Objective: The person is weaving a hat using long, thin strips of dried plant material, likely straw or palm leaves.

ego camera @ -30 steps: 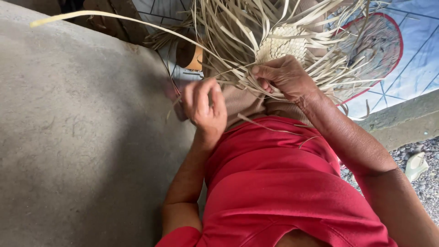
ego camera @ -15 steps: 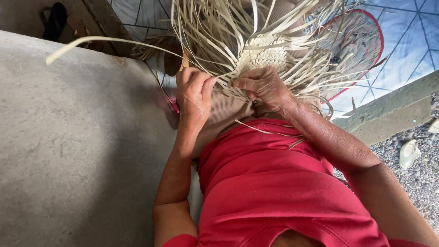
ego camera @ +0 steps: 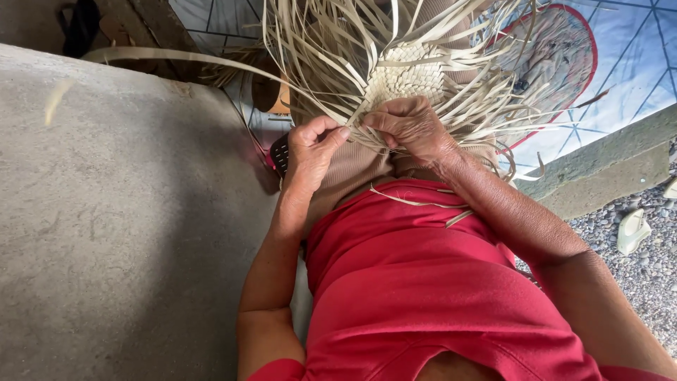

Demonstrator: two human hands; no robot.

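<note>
We pinch pale strips (ego camera: 331, 77) at the woven patch (ego camera: 409, 74): left hand (ego camera: 314, 152) and right hand (ego camera: 412, 127) both clenched on strips, above our red-clad lap (ego camera: 423, 282).

The left hand (ego camera: 312, 149) is raised in front of the red shirt (ego camera: 430, 282), with the wrist bent and the back of the hand turned to the camera. Its fingers are curled and the thumb presses against the index fingertip in a pinch. The right hand (ego camera: 411, 127) is just beside it, above the shirt, knuckles up, with the fingers folded tight toward the left thumb. The two hands almost touch. The left forearm goes up along the left side of the shirt; the right forearm crosses its right side diagonally.
</note>
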